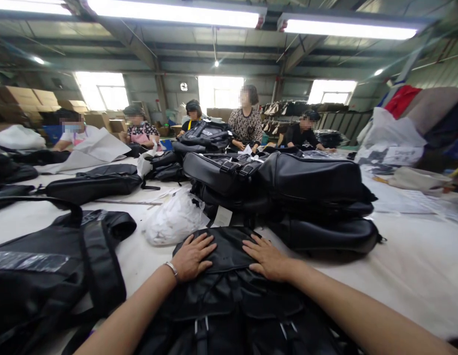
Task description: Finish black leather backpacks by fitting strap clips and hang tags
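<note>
Because the black backpack (229, 296) on the table (409, 276) appears soft, smooth and light, its side edges should offer the best hold, while the left hand (190, 260) and right hand (267, 259) rest spread flat on its top flap (228, 250), gripping nothing.

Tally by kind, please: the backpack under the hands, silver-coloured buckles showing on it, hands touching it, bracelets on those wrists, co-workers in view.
Black backpack under the hands: 1
Silver-coloured buckles showing: 2
Hands touching it, left hand and right hand: 2
Bracelet: 1
Co-workers: 5
Total: 11
</note>
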Demonstrator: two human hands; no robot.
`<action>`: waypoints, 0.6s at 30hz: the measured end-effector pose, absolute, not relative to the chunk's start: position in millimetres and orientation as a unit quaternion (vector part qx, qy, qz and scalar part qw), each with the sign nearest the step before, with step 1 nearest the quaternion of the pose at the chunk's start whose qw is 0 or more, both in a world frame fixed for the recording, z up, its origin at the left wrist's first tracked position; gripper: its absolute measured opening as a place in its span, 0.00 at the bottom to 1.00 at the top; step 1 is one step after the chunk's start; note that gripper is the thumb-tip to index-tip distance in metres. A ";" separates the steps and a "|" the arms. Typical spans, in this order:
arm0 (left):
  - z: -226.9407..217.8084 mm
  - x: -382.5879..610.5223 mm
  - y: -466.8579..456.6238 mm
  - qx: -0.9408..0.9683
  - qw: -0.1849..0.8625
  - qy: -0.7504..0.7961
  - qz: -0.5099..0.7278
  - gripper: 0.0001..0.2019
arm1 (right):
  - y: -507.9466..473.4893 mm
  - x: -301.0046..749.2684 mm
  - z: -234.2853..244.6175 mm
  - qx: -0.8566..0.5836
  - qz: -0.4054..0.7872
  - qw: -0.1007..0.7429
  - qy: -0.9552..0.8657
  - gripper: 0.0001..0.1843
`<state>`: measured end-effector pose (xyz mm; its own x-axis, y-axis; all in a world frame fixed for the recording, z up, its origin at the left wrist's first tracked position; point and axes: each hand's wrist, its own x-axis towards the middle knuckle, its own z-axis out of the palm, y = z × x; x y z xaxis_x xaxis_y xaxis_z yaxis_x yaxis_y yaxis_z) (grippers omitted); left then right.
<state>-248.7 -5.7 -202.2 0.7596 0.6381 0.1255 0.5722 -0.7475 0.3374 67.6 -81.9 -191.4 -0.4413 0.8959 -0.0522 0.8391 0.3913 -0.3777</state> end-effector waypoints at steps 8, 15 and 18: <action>-209.2 -339.7 -62.7 0.812 0.161 0.518 0.215 0.22 | -157.1 112.6 -187.2 -0.558 0.267 0.128 -0.776 0.26; -212.8 -389.3 -151.9 0.589 0.289 0.728 0.199 0.24 | -201.0 131.4 -207.5 -0.677 0.260 0.208 -0.656 0.29; -201.7 -383.6 -173.9 0.546 0.330 0.738 0.219 0.24 | -209.7 136.0 -219.2 -0.710 0.297 0.195 -0.608 0.34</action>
